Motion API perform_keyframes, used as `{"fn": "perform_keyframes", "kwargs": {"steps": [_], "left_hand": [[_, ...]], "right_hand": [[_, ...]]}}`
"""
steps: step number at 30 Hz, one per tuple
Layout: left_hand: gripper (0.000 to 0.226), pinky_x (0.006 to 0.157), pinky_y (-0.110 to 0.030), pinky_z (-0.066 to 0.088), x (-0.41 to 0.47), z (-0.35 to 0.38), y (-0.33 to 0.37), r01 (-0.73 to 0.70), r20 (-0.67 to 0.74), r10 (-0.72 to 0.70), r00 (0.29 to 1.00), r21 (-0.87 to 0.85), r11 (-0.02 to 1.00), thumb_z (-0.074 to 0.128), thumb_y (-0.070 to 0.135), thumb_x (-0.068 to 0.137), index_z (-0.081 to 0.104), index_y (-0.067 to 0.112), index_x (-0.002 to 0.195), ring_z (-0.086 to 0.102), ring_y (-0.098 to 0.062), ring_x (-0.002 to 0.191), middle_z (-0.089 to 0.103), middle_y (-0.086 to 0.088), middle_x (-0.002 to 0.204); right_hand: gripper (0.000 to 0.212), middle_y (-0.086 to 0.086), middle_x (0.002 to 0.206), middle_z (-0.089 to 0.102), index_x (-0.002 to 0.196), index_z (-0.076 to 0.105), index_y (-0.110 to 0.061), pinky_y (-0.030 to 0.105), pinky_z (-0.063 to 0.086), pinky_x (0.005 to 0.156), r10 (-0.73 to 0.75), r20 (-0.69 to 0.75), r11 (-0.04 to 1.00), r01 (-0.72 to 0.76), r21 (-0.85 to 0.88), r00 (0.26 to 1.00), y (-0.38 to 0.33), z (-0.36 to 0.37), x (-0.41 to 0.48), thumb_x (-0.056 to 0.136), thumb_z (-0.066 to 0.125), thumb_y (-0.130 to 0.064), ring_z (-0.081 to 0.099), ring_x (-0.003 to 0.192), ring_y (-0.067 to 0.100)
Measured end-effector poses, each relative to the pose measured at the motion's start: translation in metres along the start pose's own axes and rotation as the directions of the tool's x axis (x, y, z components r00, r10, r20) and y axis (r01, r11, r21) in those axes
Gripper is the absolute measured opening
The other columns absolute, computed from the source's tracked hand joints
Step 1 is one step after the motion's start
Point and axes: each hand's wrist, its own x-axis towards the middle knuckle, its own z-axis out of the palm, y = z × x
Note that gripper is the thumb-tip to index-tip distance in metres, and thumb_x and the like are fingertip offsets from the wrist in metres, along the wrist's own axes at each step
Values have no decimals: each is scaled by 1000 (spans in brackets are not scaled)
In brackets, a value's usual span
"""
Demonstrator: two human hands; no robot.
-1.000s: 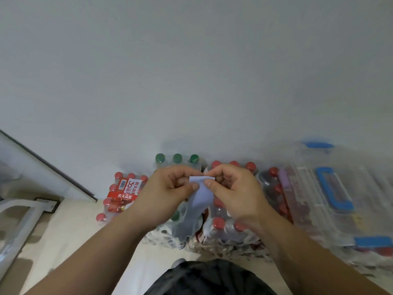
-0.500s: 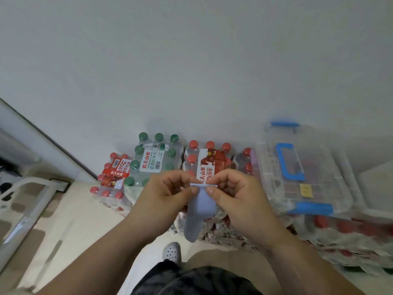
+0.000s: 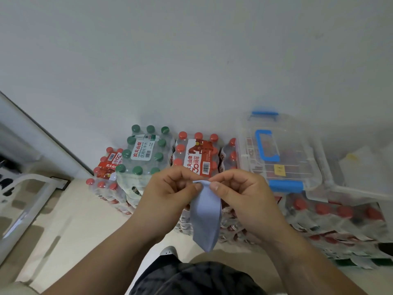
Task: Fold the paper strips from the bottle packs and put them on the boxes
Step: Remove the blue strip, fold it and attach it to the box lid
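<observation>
Against white wall (image 3: 191,60) and beige floor (image 3: 74,220), pale-blue paper strip (image 3: 205,218) is pinched at its top edge by left hand (image 3: 170,192) and right hand (image 3: 240,194), hanging doubled over bottle packs (image 3: 146,154); ends should be aligned and crease pressed flat before transfer to clear storage box (image 3: 282,154).

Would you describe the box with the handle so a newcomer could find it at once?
Bottle packs line the foot of the white wall. At the row's right end sits a clear plastic box; unlike the plainer box beside it, its lid has a blue handle and a yellow sticker.
</observation>
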Motion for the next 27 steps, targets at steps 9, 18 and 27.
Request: {"fn": "perform_keyframes", "kwargs": {"steps": [9, 18, 27], "left_hand": [[14, 77, -60, 54, -11, 13, 4, -44, 34, 43, 999, 30, 999, 69, 1, 87, 77, 12, 90, 62, -52, 88, 69, -31, 87], [17, 66, -37, 54, -14, 17, -4, -33, -24, 33, 999, 8, 999, 69, 0, 86, 76, 15, 82, 64, -34, 72, 69, -25, 78], [11, 75, -50, 60, -24, 27, -5, -6, -39, 4, 999, -56, 998, 74, 12, 78, 81, 13, 87, 70, -41, 86, 75, -22, 87]], "right_hand": [[10, -4, 77, 75, 94, 76, -16, 14, 51, 61, -1, 26, 996, 3, -94, 1000, -4, -14, -11, 95, 67, -11, 67, 68, 3], [8, 1, 81, 76, 96, 76, -17, 25, 61, 65, -37, 32, 986, 41, -162, 999, 1, -14, -13, 94, 68, -14, 70, 76, 21], [15, -5, 83, 77, 90, 78, -18, 17, 57, 73, -94, 44, 992, 98, -85, 995, 4, -19, -19, 88, 73, -4, 74, 81, 10]]}}
